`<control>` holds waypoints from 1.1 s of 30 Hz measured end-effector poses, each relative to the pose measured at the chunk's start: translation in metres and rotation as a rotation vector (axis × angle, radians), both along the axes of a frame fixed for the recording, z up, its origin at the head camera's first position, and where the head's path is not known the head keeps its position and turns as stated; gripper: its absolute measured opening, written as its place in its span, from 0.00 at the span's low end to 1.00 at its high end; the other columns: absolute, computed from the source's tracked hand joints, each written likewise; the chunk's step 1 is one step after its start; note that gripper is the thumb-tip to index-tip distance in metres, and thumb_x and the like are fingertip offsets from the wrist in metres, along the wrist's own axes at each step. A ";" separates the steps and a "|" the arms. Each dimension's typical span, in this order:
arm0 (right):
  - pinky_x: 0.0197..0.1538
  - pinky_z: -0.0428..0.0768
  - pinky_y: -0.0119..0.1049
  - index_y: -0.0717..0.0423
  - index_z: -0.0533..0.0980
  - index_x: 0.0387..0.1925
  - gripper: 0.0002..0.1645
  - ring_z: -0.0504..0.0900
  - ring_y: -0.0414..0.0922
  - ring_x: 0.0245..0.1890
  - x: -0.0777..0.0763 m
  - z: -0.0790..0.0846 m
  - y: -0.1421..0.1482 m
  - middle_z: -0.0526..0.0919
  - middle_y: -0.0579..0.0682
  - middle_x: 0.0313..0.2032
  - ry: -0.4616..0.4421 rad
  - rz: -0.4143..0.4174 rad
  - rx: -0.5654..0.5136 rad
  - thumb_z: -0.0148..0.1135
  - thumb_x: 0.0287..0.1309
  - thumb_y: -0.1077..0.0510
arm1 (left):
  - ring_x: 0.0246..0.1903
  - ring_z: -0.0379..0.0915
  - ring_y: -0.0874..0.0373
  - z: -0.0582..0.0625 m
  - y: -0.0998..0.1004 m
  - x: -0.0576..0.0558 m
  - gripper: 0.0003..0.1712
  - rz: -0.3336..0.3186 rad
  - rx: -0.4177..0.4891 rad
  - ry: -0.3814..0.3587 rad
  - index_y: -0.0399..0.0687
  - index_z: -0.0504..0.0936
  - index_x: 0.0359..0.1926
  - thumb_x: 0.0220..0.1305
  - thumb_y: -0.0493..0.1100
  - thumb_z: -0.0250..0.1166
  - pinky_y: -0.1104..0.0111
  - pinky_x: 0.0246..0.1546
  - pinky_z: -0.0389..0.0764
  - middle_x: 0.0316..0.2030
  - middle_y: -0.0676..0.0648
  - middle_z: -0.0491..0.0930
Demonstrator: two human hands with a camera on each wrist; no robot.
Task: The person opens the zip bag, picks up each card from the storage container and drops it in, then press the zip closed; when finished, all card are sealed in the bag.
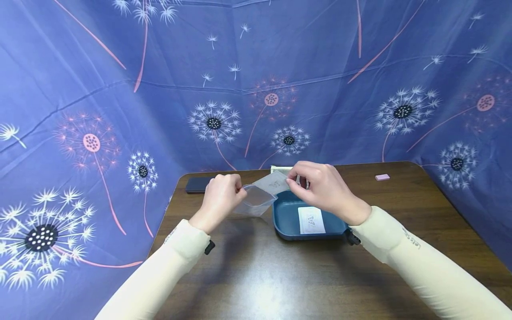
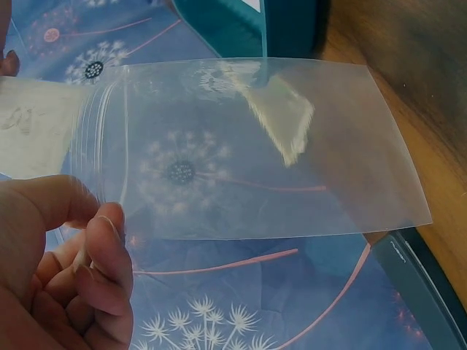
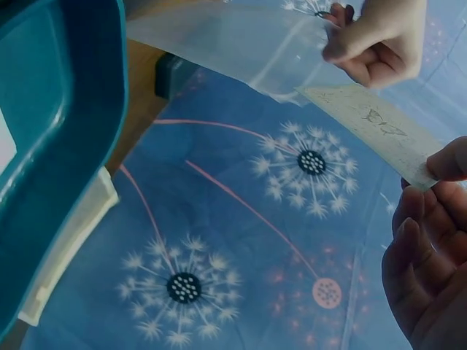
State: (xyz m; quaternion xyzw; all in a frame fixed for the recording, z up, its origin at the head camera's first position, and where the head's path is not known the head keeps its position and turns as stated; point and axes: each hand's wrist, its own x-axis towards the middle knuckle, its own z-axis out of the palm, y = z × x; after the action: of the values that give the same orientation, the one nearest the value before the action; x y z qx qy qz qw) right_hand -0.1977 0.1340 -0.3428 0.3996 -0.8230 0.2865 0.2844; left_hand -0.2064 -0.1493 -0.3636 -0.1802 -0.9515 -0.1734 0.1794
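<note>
Cream cloth sleeves (image 1: 156,275) nearest; brown wood-grain surface (image 1: 328,284) bears teal rectangular plastic tray (image 1: 286,215). Left hand (image 1: 221,195) pinches clear plastic zip bag (image 2: 219,208) at mouth; right hand (image 1: 322,184) pinches pale butterfly-drawn card (image 3: 376,125), corner by opening. Likely bagging or unbagging; next calls for mouth held wide.

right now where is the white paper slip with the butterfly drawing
In the head view, the slip is just right of centre, pinched in the right grip, beside the mouth of the clear plastic bag in the left grip.
</note>
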 end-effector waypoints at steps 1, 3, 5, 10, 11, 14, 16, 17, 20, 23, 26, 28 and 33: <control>0.24 0.72 0.33 0.47 0.82 0.33 0.04 0.75 0.36 0.23 0.000 -0.002 -0.001 0.79 0.36 0.29 -0.006 0.001 0.007 0.68 0.62 0.61 | 0.17 0.54 0.60 0.000 0.000 0.000 0.18 -0.001 0.001 -0.002 0.53 0.68 0.15 0.51 0.35 0.67 0.63 0.19 0.58 0.12 0.59 0.57; 0.24 0.72 0.33 0.46 0.82 0.33 0.05 0.75 0.35 0.23 -0.002 -0.007 -0.003 0.79 0.36 0.29 -0.013 0.001 0.019 0.68 0.62 0.61 | 0.18 0.52 0.61 0.000 0.000 0.000 0.18 -0.003 0.001 -0.003 0.53 0.66 0.15 0.50 0.34 0.66 0.64 0.19 0.56 0.12 0.59 0.55; 0.25 0.72 0.33 0.46 0.82 0.32 0.05 0.74 0.34 0.23 -0.004 -0.011 -0.005 0.79 0.36 0.28 -0.019 -0.005 0.039 0.68 0.62 0.60 | 0.18 0.50 0.61 0.000 0.000 0.000 0.19 -0.007 0.001 -0.002 0.53 0.65 0.15 0.50 0.34 0.65 0.64 0.20 0.54 0.12 0.60 0.53; 0.26 0.72 0.34 0.46 0.83 0.34 0.04 0.74 0.36 0.24 -0.006 -0.023 -0.011 0.81 0.37 0.30 -0.059 -0.017 0.090 0.68 0.62 0.60 | 0.18 0.48 0.62 0.001 0.000 0.000 0.19 -0.009 0.000 0.001 0.53 0.64 0.14 0.49 0.33 0.64 0.65 0.20 0.52 0.12 0.60 0.51; 0.27 0.73 0.34 0.46 0.83 0.34 0.04 0.75 0.36 0.25 -0.007 -0.025 -0.012 0.81 0.37 0.30 -0.067 -0.017 0.096 0.68 0.63 0.59 | 0.18 0.48 0.62 0.001 0.001 0.001 0.19 -0.010 0.000 0.000 0.53 0.64 0.14 0.49 0.33 0.64 0.65 0.20 0.52 0.12 0.60 0.51; 0.28 0.74 0.34 0.45 0.83 0.35 0.03 0.75 0.36 0.27 -0.008 -0.029 -0.015 0.81 0.38 0.32 -0.083 -0.023 0.115 0.68 0.63 0.58 | 0.18 0.50 0.61 0.001 0.001 0.001 0.19 -0.010 -0.001 0.001 0.53 0.65 0.14 0.49 0.34 0.65 0.65 0.19 0.53 0.12 0.60 0.53; 0.29 0.75 0.34 0.44 0.83 0.35 0.03 0.76 0.34 0.29 -0.010 -0.032 -0.017 0.82 0.38 0.34 -0.093 -0.026 0.128 0.68 0.64 0.58 | 0.17 0.51 0.61 0.001 0.001 0.000 0.19 -0.010 -0.002 0.002 0.54 0.65 0.14 0.49 0.34 0.65 0.64 0.19 0.54 0.12 0.60 0.53; 0.30 0.75 0.35 0.44 0.83 0.35 0.03 0.76 0.34 0.29 -0.010 -0.034 -0.018 0.82 0.38 0.35 -0.102 -0.024 0.134 0.68 0.64 0.57 | 0.17 0.52 0.61 0.001 0.001 0.000 0.19 -0.012 -0.001 0.003 0.54 0.65 0.14 0.49 0.34 0.66 0.64 0.19 0.55 0.12 0.60 0.54; 0.31 0.77 0.35 0.44 0.84 0.37 0.03 0.78 0.34 0.31 -0.013 -0.038 -0.022 0.82 0.38 0.39 -0.134 -0.011 0.144 0.68 0.66 0.56 | 0.18 0.52 0.60 0.000 0.001 -0.001 0.19 -0.015 -0.004 0.004 0.54 0.65 0.14 0.49 0.35 0.66 0.64 0.19 0.56 0.12 0.60 0.54; 0.35 0.79 0.37 0.46 0.86 0.38 0.03 0.80 0.36 0.34 -0.015 -0.042 -0.027 0.82 0.39 0.43 -0.155 0.007 0.152 0.68 0.66 0.56 | 0.17 0.53 0.60 0.000 0.002 -0.001 0.18 -0.020 -0.005 0.001 0.54 0.66 0.14 0.48 0.35 0.66 0.64 0.18 0.57 0.12 0.60 0.55; 0.41 0.82 0.40 0.48 0.88 0.39 0.04 0.83 0.39 0.40 -0.017 -0.045 -0.033 0.83 0.42 0.45 -0.166 0.014 0.165 0.69 0.65 0.57 | 0.16 0.57 0.60 0.001 0.003 -0.001 0.17 -0.021 -0.006 -0.001 0.54 0.68 0.14 0.49 0.35 0.67 0.63 0.18 0.60 0.11 0.60 0.58; 0.44 0.82 0.41 0.49 0.88 0.38 0.04 0.84 0.41 0.43 -0.019 -0.047 -0.037 0.84 0.43 0.47 -0.176 0.011 0.173 0.69 0.65 0.57 | 0.16 0.59 0.59 0.001 0.003 -0.001 0.16 -0.020 -0.009 -0.004 0.54 0.70 0.14 0.49 0.36 0.67 0.63 0.18 0.61 0.11 0.59 0.61; 0.46 0.82 0.42 0.50 0.90 0.37 0.05 0.84 0.43 0.46 -0.023 -0.050 -0.048 0.85 0.46 0.50 -0.234 0.001 0.194 0.70 0.64 0.57 | 0.15 0.62 0.58 0.000 0.004 -0.001 0.15 -0.018 -0.021 -0.011 0.54 0.73 0.16 0.51 0.36 0.68 0.63 0.18 0.63 0.11 0.58 0.65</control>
State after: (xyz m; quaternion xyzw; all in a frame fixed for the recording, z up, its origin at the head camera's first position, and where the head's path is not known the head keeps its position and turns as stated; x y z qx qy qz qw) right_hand -0.2210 0.0863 -0.3924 0.3895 -0.8742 0.2503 0.1465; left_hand -0.2074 -0.1458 -0.3631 -0.1900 -0.9525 -0.1659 0.1708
